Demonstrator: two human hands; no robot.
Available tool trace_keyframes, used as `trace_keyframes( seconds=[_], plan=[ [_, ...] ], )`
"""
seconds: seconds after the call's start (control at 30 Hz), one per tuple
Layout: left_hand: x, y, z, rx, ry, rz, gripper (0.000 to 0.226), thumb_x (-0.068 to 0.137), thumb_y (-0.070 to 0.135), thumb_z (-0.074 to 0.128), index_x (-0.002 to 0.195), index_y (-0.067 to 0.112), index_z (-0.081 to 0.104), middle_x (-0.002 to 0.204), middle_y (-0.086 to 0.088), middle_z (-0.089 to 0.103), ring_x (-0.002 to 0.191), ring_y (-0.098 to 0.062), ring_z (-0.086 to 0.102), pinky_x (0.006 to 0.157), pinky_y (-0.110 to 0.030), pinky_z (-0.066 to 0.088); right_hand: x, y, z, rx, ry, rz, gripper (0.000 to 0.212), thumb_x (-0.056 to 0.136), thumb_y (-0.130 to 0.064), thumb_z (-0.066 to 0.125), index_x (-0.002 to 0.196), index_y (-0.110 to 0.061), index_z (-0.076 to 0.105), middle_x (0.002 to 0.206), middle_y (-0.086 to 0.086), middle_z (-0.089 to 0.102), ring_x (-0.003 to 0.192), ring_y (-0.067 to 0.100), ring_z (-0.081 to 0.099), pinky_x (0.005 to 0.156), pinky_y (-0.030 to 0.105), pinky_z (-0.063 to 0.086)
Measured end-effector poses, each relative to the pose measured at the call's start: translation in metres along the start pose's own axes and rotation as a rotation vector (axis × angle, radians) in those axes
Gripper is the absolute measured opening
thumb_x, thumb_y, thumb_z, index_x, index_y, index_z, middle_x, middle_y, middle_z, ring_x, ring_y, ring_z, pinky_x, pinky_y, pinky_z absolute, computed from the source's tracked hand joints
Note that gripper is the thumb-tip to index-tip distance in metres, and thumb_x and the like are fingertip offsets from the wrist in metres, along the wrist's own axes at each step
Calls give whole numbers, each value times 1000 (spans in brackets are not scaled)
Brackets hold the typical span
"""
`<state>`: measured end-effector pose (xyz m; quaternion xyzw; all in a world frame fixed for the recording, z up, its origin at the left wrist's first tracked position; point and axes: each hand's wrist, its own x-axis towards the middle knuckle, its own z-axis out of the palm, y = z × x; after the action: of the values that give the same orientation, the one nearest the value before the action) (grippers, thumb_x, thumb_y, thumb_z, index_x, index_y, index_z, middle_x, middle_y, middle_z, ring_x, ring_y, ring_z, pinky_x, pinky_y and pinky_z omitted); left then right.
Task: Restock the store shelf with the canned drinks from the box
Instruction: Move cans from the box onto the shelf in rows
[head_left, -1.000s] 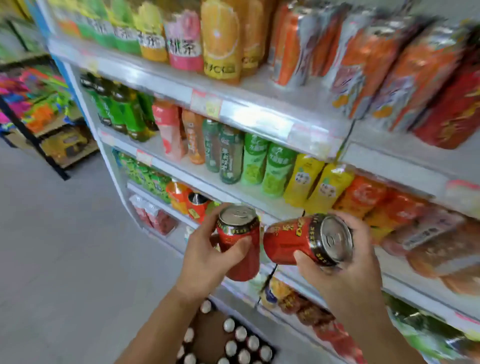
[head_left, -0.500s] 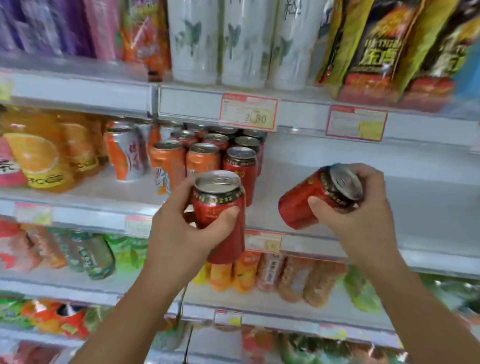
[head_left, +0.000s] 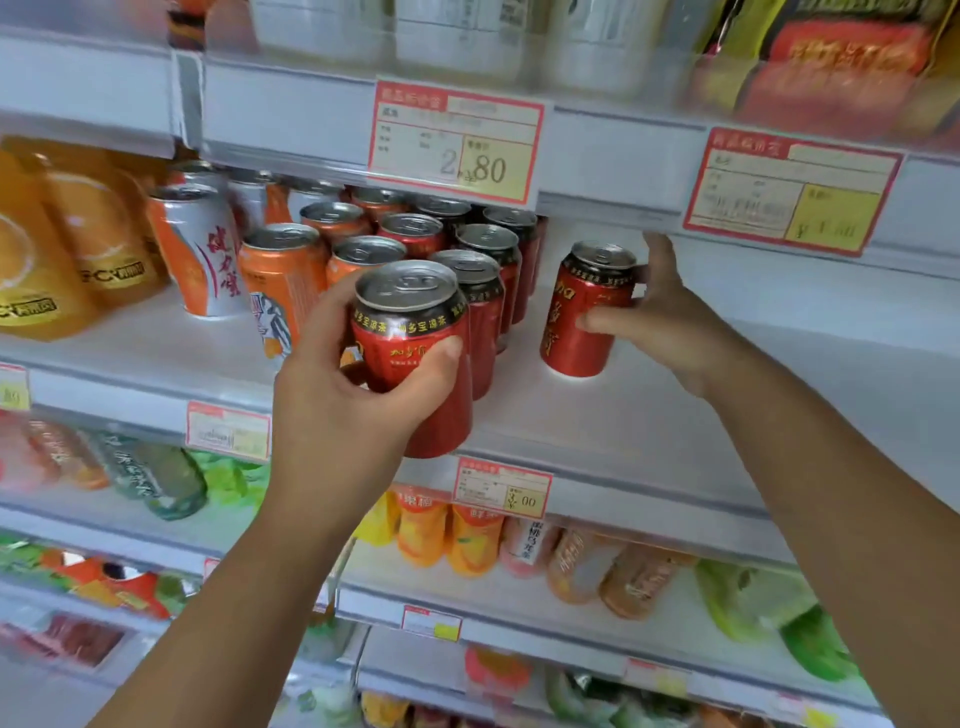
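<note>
A red can (head_left: 413, 358) was held upright in the left hand (head_left: 353, 410), fingers wrapped round its body, raised in front of the white shelf (head_left: 649, 415) edge. A second red can (head_left: 589, 309) was gripped by the right hand (head_left: 670, 322), thumb in front and fingers behind, upright on the shelf board just right of the row of red cans (head_left: 488, 260). Whether its base was fully seated could not be told. Orange cans (head_left: 283, 280) and juice bottles (head_left: 62, 244) were lined up to the left. The board right of the placed can was seen bare. A price tag (head_left: 454, 140) reading 2.80 was fixed on the shelf rail above. Lower shelves were filled with bottles, blurred.
</note>
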<state>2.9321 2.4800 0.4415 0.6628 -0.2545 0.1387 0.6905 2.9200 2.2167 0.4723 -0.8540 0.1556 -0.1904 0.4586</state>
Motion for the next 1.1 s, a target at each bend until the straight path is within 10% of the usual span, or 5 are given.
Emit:
trace_keyframes(
  seconds=[0.23, 0.43, 0.87, 1.1],
  plan=[
    [-2, 1, -4, 35, -93, 12, 57, 71, 31, 76, 125, 31, 57, 110, 20, 67, 97, 1, 64, 74, -10, 48, 11, 13, 17, -21, 147, 159, 78, 65, -37, 86, 127, -14, 45, 115, -1, 57, 105, 17, 56, 84, 32, 43],
    [-4, -3, 1, 42, -82, 23, 60, 72, 43, 79, 126, 36, 54, 114, 21, 65, 103, 1, 63, 80, -14, 51, 50, 30, 6, -46, 83, 125, 79, 76, -21, 79, 142, -17, 35, 125, 3, 57, 113, 21, 57, 103, 38, 44],
    [-4, -2, 7, 73, -61, 30, 59, 73, 42, 74, 128, 31, 55, 114, 17, 67, 104, -1, 63, 78, -9, 47, 91, 45, 30, -97, 151, 9, 60, 92, -28, 63, 142, -10, 36, 139, 10, 51, 125, 26, 50, 93, 25, 37],
    [-7, 12, 2, 41, -61, -30, 55, 70, 33, 82, 122, 31, 63, 113, 11, 70, 103, -9, 66, 89, -32, 55, 38, 6, 11, -176, 135, 4, 66, 91, -29, 61, 148, -16, 31, 141, 9, 50, 122, 22, 53, 91, 28, 41]
  ],
)
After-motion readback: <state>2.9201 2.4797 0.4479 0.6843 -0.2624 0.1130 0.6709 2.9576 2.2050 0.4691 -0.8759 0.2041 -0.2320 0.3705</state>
